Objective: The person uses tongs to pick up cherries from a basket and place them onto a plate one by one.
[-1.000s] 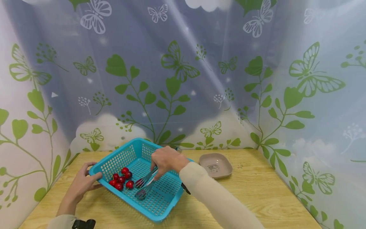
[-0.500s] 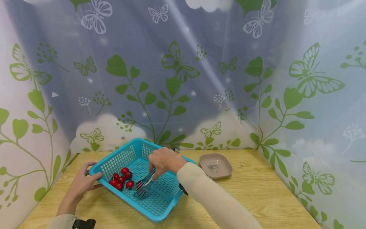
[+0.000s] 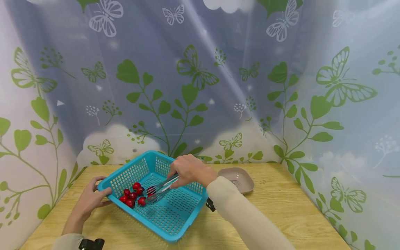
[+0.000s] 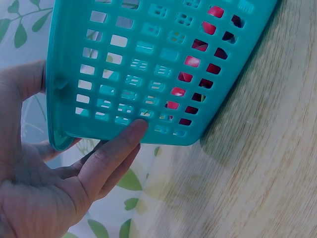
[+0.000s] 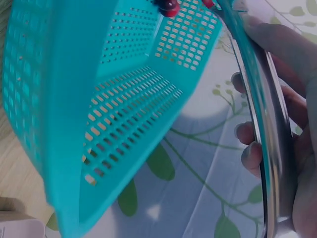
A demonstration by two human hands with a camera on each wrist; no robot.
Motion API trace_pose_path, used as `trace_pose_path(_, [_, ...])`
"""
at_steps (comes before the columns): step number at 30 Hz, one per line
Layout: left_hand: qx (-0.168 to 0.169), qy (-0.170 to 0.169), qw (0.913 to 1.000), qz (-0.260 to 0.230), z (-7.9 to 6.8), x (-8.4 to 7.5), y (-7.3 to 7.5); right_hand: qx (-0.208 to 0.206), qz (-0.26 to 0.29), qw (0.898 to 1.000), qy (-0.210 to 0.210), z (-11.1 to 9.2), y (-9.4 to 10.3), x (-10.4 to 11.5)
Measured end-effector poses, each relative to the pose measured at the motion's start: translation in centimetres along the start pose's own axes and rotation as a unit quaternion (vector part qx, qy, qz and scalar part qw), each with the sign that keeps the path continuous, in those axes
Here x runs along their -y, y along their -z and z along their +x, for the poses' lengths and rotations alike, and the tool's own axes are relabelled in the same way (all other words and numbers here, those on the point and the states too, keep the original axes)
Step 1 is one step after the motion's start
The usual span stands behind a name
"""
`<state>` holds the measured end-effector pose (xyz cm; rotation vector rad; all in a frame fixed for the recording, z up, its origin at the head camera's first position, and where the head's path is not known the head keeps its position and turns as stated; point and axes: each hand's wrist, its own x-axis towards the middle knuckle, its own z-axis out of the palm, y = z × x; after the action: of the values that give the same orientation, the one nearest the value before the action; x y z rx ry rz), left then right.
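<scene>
A blue perforated plastic basket (image 3: 134,215) stands on the table, with several red cherries (image 3: 132,196) gathered at its left end. My left hand (image 3: 89,203) grips the basket's left corner; in the left wrist view its fingers lie against the holed wall (image 4: 124,29). Over the basket, my right hand (image 3: 189,170) holds metal tongs (image 3: 167,184) by the arms, tips pointing down left. One cherry (image 3: 151,190) lies at the tong tips, beside the others; whether it is pinched I cannot tell. In the right wrist view, fingers wrap the tongs' shiny handle (image 5: 277,163).
A beige square bowl (image 3: 245,180) sits right of the basket, partly hidden behind the right sleeve (image 3: 240,208). The wooden table (image 3: 281,208) meets a butterfly-patterned curtain (image 3: 200,104) at the back and both sides.
The right hand and tongs dip slightly left, then shift up and to the right, with the tips now nearer the cherry pile. A cherry at the tips shifts upward. Left hand and basket stay put.
</scene>
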<state>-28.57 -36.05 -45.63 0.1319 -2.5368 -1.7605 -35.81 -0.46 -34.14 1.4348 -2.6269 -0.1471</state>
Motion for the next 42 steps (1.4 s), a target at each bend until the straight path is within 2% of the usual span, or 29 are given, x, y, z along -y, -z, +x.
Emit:
trace_pose_path(9, [0.002, -0.003, 1.0, 0.0, 0.0, -0.2, 0.0, -0.073, 0.042, 0.996, -0.009, -3.2, 1.1, -2.0])
trace_pose_path(14, [0.002, -0.002, 1.0, -0.002, 0.0, -0.3, 0.0, -0.116, 0.062, 0.991, 0.001, -5.0, 1.2, -3.0])
trace_pose_path(21, [0.005, -0.003, 1.0, 0.0, 0.1, 0.0, 0.1, -0.165, 0.062, 0.984, 0.016, -7.1, 0.7, -4.4])
trace_pose_path(26, [0.004, 0.0, 1.0, -0.001, 0.2, 0.1, 0.0, -0.193, 0.052, 0.98, 0.01, -8.4, 0.3, -5.3])
trace_pose_path(33, [0.001, 0.001, 1.0, -0.006, 0.1, 0.0, 0.0, -0.184, 0.082, 0.979, -0.008, -10.3, -0.3, -6.0])
trace_pose_path(42, [0.001, -0.007, 0.9999, -0.014, 0.0, 0.1, 0.0, -0.202, 0.096, 0.974, -0.02, -12.1, -1.2, -6.6])
